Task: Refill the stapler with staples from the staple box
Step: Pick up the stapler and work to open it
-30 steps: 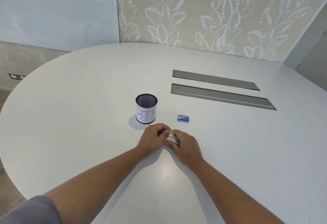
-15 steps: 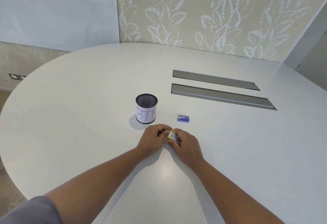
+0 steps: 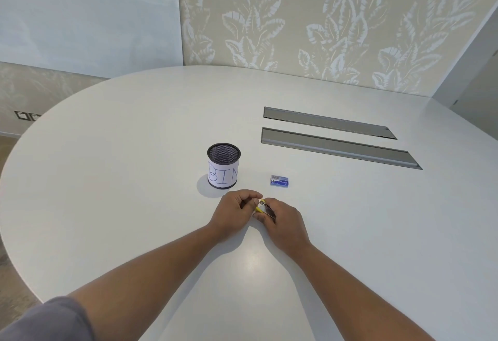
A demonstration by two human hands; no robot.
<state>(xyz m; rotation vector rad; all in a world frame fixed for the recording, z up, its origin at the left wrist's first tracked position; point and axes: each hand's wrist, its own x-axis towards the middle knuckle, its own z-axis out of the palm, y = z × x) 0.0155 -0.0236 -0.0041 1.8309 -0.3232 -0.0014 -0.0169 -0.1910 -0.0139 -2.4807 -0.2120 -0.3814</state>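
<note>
A small yellow and metal stapler [image 3: 260, 208] is held between both hands low over the white table [image 3: 134, 179]. My right hand [image 3: 283, 222] wraps around its body from the right. My left hand [image 3: 234, 211] pinches its front end with thumb and fingertips. Most of the stapler is hidden by my fingers, so I cannot tell whether it is opened. The small blue staple box [image 3: 279, 180] lies on the table just beyond my right hand, apart from both hands.
A black mesh cup with a paper label reading BIN [image 3: 223, 166] stands just beyond my left hand. Two long grey cable slots [image 3: 334, 135] are set into the table at the back right. The table's curved edge runs along the left.
Both hands stay together on the stapler in the same spot. My fingers have shifted slightly around its front end.
</note>
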